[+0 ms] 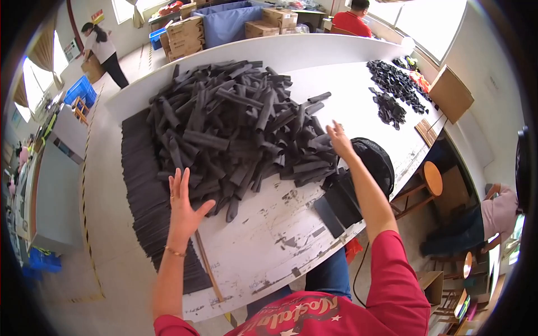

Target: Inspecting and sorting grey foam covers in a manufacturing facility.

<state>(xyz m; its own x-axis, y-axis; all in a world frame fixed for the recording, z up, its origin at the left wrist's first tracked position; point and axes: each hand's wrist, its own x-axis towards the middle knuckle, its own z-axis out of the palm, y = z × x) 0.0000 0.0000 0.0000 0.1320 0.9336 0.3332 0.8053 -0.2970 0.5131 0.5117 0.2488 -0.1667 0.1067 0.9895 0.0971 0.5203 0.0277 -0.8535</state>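
Note:
A big heap of dark grey fabric tubes (224,129) lies in front of me on the white table (269,224). My left hand (188,204) is raised at the heap's near left edge, fingers and thumb spread, holding nothing. At the right edge of the heap, my right hand (340,140) is also held up, empty, with its fingers stretched out. Left of the heap runs a long overlapping row of flat dark strips (148,196). Beneath my right forearm are some flat dark pieces (336,207) and a round black mesh object (372,162), partly hidden by the arm.
A thin wooden stick (208,269) lies near the table's left end. Small black pieces (392,84) are scattered at the far right, near a cardboard sheet (451,94). A low panel (314,47) borders the far side. A wooden stool (432,179) stands at the right. Other people are farther off.

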